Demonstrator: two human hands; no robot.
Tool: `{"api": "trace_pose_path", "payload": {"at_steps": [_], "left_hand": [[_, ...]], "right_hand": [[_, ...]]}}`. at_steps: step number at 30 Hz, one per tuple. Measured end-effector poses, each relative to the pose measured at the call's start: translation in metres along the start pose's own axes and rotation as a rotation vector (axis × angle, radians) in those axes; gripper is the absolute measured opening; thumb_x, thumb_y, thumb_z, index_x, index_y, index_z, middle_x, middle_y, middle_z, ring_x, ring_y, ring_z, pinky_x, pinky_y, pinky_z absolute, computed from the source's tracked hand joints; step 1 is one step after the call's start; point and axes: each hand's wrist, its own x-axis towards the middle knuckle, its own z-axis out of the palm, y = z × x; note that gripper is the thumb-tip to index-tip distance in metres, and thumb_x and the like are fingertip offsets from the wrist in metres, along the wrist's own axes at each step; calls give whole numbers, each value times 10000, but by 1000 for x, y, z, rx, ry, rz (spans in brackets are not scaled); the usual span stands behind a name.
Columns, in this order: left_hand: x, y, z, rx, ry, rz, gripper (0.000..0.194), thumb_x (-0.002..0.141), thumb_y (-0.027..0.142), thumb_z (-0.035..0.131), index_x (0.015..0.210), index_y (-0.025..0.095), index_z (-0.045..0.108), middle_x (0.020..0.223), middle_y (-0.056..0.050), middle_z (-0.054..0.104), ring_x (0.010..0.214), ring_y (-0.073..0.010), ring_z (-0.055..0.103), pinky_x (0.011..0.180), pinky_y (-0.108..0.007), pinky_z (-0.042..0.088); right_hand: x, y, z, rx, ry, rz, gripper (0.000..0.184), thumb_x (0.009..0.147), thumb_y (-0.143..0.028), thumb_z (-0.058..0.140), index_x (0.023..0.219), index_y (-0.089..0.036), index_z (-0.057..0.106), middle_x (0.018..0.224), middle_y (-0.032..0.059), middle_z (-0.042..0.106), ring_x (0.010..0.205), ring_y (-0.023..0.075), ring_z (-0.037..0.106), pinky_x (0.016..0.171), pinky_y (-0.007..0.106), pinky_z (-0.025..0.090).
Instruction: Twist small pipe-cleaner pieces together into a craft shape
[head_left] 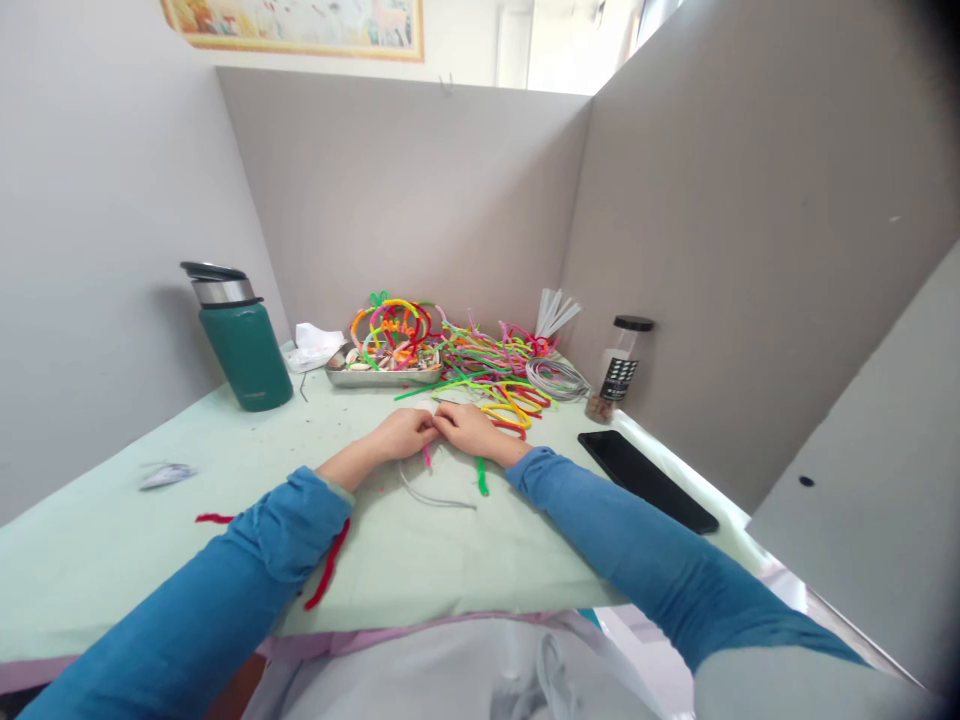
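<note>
Pale tablecloth (225, 590); left hand (407, 433) touching right hand (466, 430); jar label (619, 378) illegible

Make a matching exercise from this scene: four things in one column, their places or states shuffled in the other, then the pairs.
Things
1. Bottle
2. Hands
3. Phone
4. Tray

Places or states
A. Black, lying flat on the right
B. Metal, holding many small pieces
C. Green, standing on the left
D. Together near the centre

Pairs: 1-C, 2-D, 3-A, 4-B
</note>
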Motion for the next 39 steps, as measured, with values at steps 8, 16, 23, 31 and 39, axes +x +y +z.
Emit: {"api": "trace_pose_path", "payload": {"at_steps": [8, 16, 23, 31, 39], "left_hand": [[0, 1, 0, 16, 0, -4, 250, 834, 323, 455, 818, 159, 642, 781, -42, 680, 705, -161, 574, 629, -243, 377], [0, 1, 0, 14, 13, 8, 258, 834, 328, 451, 807, 161, 646, 744, -33, 670, 682, -156, 568, 609, -240, 371], [0, 0, 1, 27, 17, 12, 249, 834, 326, 455, 804, 161, 639, 770, -39, 678, 691, -158, 570, 613, -243, 370], [1, -2, 2, 22, 24, 17, 244, 832, 325, 463, 783, 162, 639, 751, -34, 674, 671, -150, 556, 610, -242, 365], [0, 0, 1, 22, 29, 12, 241, 827, 321, 465, 778, 163, 640, 739, -32, 671, 665, -148, 557, 602, -241, 367]], "right_hand": [[0, 0, 0, 8, -4, 5, 166, 888, -214, 466, 843, -160, 616, 814, 41, 647, 701, 129, 526, 625, 234, 322], [0, 0, 0, 5, -9, 10, 171, 888, -218, 465, 852, -158, 621, 824, 42, 655, 704, 129, 530, 626, 234, 326], [0, 1, 1, 4, 0, 1, 176, 888, -229, 464, 854, -161, 623, 827, 43, 660, 712, 131, 542, 628, 235, 330], [0, 0, 0, 4, -1, 3, 168, 883, -215, 467, 847, -160, 622, 826, 43, 659, 706, 131, 537, 622, 234, 327], [0, -1, -1, 17, -9, 6, 169, 889, -212, 466, 861, -156, 622, 840, 46, 659, 722, 129, 540, 639, 231, 335]]}}
